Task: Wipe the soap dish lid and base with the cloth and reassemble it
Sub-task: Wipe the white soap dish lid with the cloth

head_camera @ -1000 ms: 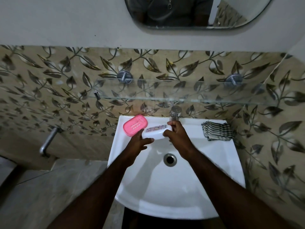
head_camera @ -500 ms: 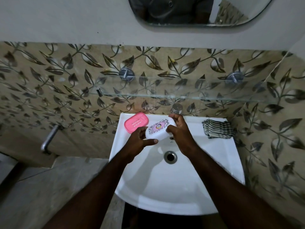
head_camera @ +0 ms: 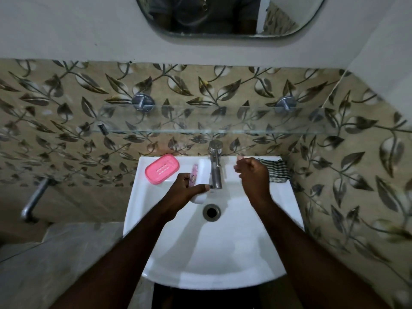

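Early stage: dish apart, wiping not begun, reassembly left. L hand (head_camera: 189, 191) grips white oval plastic lid (head_camera: 201, 175) over white sink (head_camera: 141, 175); R hand (head_camera: 253, 175) curled, looks empty, just beside striped cloth (head_camera: 277, 170). Pink slotted plastic base (head_camera: 162, 168) on sink's back rim.

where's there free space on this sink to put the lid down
Bare ledge between the tap and the right hand; the basin below the drain is open too. Back corners are crowded: pink base left, cloth right.
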`<state>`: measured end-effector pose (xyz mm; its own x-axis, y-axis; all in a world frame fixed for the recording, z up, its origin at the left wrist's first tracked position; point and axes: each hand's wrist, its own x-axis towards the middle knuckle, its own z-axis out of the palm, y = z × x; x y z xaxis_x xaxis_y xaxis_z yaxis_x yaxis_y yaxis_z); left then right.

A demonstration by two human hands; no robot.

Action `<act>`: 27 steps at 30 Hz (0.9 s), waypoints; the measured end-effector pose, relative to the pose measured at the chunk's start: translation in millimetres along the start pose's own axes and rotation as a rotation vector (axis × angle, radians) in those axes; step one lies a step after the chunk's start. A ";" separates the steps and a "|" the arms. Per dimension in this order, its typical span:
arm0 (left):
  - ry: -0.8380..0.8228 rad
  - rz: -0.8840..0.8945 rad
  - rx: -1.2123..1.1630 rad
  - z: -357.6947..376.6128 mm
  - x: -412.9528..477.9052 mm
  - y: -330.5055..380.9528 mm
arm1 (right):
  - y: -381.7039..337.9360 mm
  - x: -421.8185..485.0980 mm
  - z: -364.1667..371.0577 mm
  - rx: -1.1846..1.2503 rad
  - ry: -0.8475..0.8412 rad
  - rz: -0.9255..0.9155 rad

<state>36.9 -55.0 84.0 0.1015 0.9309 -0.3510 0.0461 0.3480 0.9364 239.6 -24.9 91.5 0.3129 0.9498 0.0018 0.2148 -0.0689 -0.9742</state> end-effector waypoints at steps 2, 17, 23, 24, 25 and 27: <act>0.020 0.012 -0.020 3.3 2.7 5.6 | 19.8 22.4 -18.8 -0.179 0.077 0.004; 0.097 -0.024 0.078 27.9 8.4 5.3 | 95.7 113.8 -38.8 -1.207 -0.208 0.018; 0.101 -0.048 0.071 22.1 4.9 3.6 | 102.6 134.9 -50.4 -0.887 -0.040 0.292; 0.093 -0.041 0.063 22.1 3.2 4.6 | 95.8 128.5 -56.0 -0.814 -0.057 0.230; 0.088 -0.028 0.045 22.7 1.6 6.0 | 90.3 122.6 -64.2 -0.664 -0.090 0.204; 0.074 -0.011 0.007 24.7 0.1 8.4 | 83.6 111.7 -76.8 -0.216 -0.067 0.275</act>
<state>61.8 -54.8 91.6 0.0275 0.9327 -0.3597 0.0534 0.3579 0.9322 363.6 52.0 27.5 0.3265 0.9041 -0.2757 0.3241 -0.3811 -0.8659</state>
